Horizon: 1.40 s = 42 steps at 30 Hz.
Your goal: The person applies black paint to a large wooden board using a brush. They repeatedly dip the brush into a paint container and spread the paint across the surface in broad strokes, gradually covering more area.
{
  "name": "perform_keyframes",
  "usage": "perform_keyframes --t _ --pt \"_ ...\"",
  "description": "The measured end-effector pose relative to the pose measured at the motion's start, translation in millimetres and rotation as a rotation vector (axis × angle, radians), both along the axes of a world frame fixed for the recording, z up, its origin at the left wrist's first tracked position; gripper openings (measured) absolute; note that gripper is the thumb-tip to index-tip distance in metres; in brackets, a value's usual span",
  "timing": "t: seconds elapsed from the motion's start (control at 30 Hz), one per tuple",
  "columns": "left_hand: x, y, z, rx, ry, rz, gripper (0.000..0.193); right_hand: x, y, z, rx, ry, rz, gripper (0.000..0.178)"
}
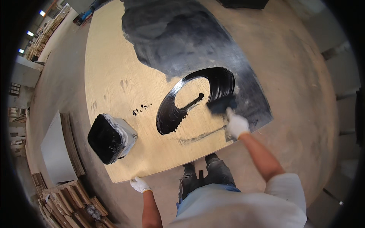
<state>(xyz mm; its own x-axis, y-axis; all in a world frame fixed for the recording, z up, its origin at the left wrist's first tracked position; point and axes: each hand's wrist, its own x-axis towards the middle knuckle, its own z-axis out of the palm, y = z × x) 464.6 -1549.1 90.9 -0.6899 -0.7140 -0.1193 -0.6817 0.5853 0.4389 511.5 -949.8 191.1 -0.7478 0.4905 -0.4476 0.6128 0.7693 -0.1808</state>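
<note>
My right hand (238, 126), in a white glove, is closed round the handle of a wide, paint-covered brush (222, 104). The brush, blurred by motion, lies on a pale plywood board (110, 83) at the lower end of a thick, glossy black oval smear (222, 81). My left hand (140, 185), also gloved, touches the board's near edge, its fingers seemingly apart and holding nothing visible. Left of the smear stands a squarish bucket (127, 135) with black paint inside and a white, smudged outer wall. Black drops (140, 109) dot the wood between bucket and smear.
Duller black coating (171, 34) covers the board's far and right parts. On the left, flat grey panels (59, 152) lean in a stack above a pile of wooden strips (64, 205). A dark sheet (243, 3) lies beyond the board's far right. Concrete floor (296, 95) surrounds the board.
</note>
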Motion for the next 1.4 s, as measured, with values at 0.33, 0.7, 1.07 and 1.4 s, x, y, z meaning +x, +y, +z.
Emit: perform_keyframes --t 0.33,0.7,1.07,1.4 --pt "-49.0 31.1 -38.6 -0.201 -0.226 0.218 0.075 -88.8 -37.7 -19.6 -0.148 0.149 0.005 0.059" --pt "-60.2 11.2 -77.9 -0.665 -0.131 0.038 0.064 53.2 -174.0 15.5 -0.253 -0.305 -0.087 0.079" --pt "-60.4 -7.5 -79.0 -0.626 -0.068 -0.048 0.062 103.7 -157.5 -12.0 -0.096 -0.086 -0.311 0.079" --pt "-50.9 -44.1 -51.1 -0.701 0.041 -0.374 0.067 95.3 -239.9 5.1 -0.229 -0.116 -0.264 0.077"
